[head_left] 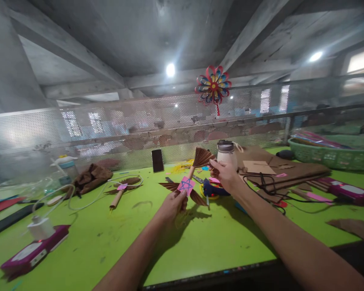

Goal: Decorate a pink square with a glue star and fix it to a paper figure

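Observation:
Above the table I hold a brown paper craft (192, 171) with pleated wings and a fan-shaped pleated end. On its middle sits a pink paper square (186, 185) with a blue star drawn on it. My left hand (172, 208) is closed on the craft at the lower edge of that square, thumb in front. The pleated fan (202, 157) points up, and the fingers of my right hand (223, 173) pinch its right edge. Beyond the craft lies a dark blue-handled tool (214, 189), partly hidden. A similar craft with a rolled tube (117, 199) rests on the table to the left.
A phone (157, 160) leans upright at the back, near a white jar (226, 153). Purple power strips (33, 250) with cables lie at both sides. Brown paper sheets (288, 165) and a green basket (333, 155) occupy the right. A perforated screen (157, 121) borders the green table.

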Tool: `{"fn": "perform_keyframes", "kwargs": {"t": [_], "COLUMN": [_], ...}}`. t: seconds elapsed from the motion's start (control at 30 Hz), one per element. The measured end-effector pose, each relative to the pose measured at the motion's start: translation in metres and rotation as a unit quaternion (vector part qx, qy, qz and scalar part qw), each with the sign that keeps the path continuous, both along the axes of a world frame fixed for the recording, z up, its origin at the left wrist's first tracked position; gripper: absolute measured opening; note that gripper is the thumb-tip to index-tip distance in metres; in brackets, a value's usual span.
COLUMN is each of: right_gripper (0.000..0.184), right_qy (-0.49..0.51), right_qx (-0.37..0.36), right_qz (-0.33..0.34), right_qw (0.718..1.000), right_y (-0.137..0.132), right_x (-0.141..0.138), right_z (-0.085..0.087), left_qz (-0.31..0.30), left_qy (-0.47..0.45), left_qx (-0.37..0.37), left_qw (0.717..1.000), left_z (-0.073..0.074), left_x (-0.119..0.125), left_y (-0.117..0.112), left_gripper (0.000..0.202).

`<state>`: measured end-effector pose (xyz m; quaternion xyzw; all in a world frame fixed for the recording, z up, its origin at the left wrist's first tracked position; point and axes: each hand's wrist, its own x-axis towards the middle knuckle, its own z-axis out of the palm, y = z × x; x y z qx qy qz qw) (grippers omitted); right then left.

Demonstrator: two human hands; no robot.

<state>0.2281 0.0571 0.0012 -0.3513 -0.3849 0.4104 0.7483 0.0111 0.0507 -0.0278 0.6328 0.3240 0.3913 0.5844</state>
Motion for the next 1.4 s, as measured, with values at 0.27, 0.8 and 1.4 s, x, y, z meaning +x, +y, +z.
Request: {"fn": "perform_keyframes", "kwargs": {"t": [0.27, 0.8, 1.4], "right_gripper": [0.035, 0.039, 0.043], "right_qy": [-0.046, -0.048, -0.116], "right_qx": [-0.023, -0.085, -0.059], "right_qz": [0.048, 0.109, 0.016], "right_qw": [0.997, 0.989, 0.991], "right_y": [-0.005, -0.02, -0.015], "right_x": [-0.01, -0.054, -0.036], "right_z": [-0.008, -0.026, -0.019], "left_qz": [0.034, 0.012, 0.068], "left_qy": [-0.057, -0.102, -0.024], "left_qx": [-0.042, -0.066, 0.018], "left_qw": [0.997, 0.992, 0.997], "left_z": [0.004, -0.003, 0.001], "left_x": [-0.002, 0.013, 0.005], "left_y": [0.001, -0.014, -0.003], "left_gripper": [0.034, 0.038, 0.038]}}
